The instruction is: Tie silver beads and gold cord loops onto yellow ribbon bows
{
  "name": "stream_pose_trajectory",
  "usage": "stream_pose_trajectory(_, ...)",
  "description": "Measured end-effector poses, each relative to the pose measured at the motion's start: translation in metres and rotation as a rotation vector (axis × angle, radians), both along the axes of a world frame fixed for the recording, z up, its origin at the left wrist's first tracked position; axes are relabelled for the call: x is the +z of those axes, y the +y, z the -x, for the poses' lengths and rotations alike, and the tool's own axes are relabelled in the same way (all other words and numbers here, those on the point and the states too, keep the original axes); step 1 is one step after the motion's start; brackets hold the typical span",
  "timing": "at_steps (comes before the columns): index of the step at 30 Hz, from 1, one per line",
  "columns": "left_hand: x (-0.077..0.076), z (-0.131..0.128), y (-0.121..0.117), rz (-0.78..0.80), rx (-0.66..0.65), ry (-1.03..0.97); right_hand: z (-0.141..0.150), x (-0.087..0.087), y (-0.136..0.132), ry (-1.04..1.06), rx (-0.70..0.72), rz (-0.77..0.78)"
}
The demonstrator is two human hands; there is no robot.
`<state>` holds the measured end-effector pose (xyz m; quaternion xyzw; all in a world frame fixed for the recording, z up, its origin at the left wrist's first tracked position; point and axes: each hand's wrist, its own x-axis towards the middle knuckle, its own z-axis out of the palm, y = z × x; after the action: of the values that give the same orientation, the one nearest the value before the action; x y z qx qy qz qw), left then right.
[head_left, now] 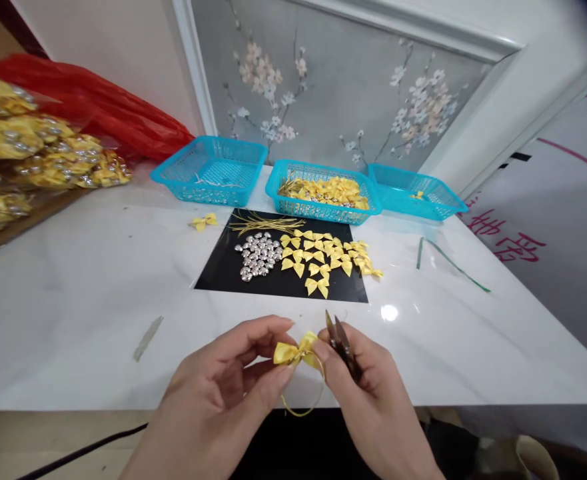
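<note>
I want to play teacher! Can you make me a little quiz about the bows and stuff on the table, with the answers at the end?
1. Which blue basket holds the big heap of yellow bows? A) left, B) middle, C) right.
2. True or false: the silver beads lie to the left of the loose bows on the black mat.
3. Both hands are touching one bow. What tool is also in the right hand?

Key:
1. B, the middle basket.
2. True.
3. Dark-bladed snips.
</note>
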<state>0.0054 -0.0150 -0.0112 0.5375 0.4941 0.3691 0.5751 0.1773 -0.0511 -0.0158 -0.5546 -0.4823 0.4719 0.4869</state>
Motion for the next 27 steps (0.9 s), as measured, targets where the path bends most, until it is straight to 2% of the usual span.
stream_pose_trajectory(4, 0.002, 0.003, -0.001, 0.033, 0.03, 0.002, -0.001, -0.004, -0.001, 0.016, -0.011, -0.02)
stream_pose_trajectory(9, 0.003, 0.0, -0.003, 0.108, 0.122, -0.078, 0.004, 0.002, -0.003, 0.092, -0.131, 0.011)
stream_pose_trajectory(16, -0.001, -0.01, -0.007, 0.126, 0.075, -0.219, 0.01, 0.003, -0.007, 0.232, -0.273, 0.015)
stream_pose_trajectory(21, 0.006, -0.019, -0.009, 0.147, 0.048, -0.238, 0.016, -0.005, -0.011, 0.246, -0.341, -0.013)
stream_pose_trajectory(27, 0.012, -0.026, -0.005, 0.082, 0.107, -0.259, 0.018, -0.024, -0.017, 0.103, -0.278, -0.124)
